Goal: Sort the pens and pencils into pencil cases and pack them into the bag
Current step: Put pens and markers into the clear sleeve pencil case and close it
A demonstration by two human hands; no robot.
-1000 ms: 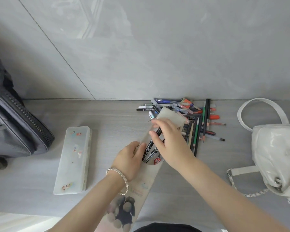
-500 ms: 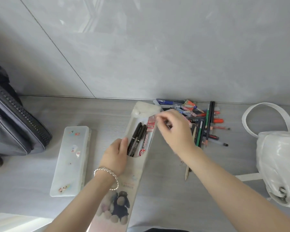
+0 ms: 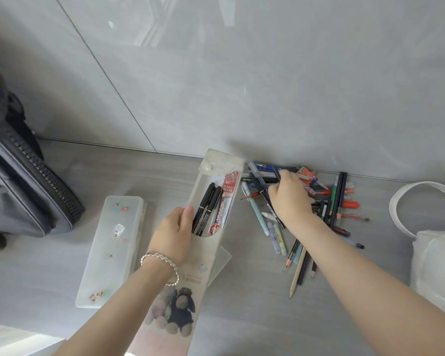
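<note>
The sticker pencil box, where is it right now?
In the head view, the sticker pencil box lies flat on the surface left of centre, between the grey bag and the open pencil pouch that the left hand holds.

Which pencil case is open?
The teddy pouch that the left hand holds: its flap is up and pens show inside. The sticker case beside it is shut.

Open pouch case, black markers inside, gripped by left hand; right hand on pen pile, case's 3 o'clock.
</note>
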